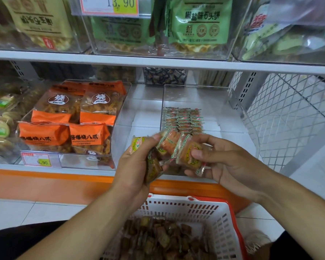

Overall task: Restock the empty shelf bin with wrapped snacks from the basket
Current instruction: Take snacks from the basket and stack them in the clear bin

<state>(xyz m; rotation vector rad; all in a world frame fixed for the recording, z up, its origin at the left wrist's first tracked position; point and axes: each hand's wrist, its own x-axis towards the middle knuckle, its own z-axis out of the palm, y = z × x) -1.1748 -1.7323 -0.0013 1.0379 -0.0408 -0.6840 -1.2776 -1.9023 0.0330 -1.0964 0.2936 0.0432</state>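
A bunch of small orange-and-green wrapped snacks [169, 145] is gripped between the left hand [137, 166] and right hand [221, 162], above the white slotted plastic basket [219, 222], before the clear plastic shelf bin [201, 98] where rows of snacks [183, 119] are laid.

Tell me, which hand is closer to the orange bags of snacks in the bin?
Left. The left hand is just right of the orange bags; the right hand is farther right, before the clear bin.
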